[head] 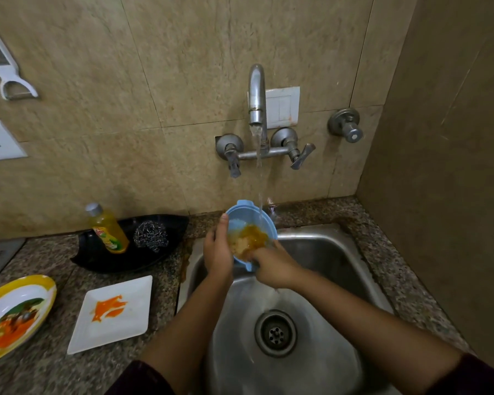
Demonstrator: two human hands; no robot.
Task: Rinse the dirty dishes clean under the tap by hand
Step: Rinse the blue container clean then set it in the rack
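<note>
My left hand [218, 249] grips the blue bowl [247, 220] under the tap [256, 95]; right hand [271, 266] rubs inside, fingers curled. The soap bottle [107, 229] label, left of the tap, is unreadable.

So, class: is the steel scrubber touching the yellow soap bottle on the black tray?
Apart. The head view shows a strip of black tray between the steel scrubber and the yellow soap bottle.

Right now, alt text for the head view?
Left hand holds a round blue plastic bowl under the running steel wall tap while the right hand rubs its orange residue over the steel sink. A smeared square white plate waits on the counter.
</note>
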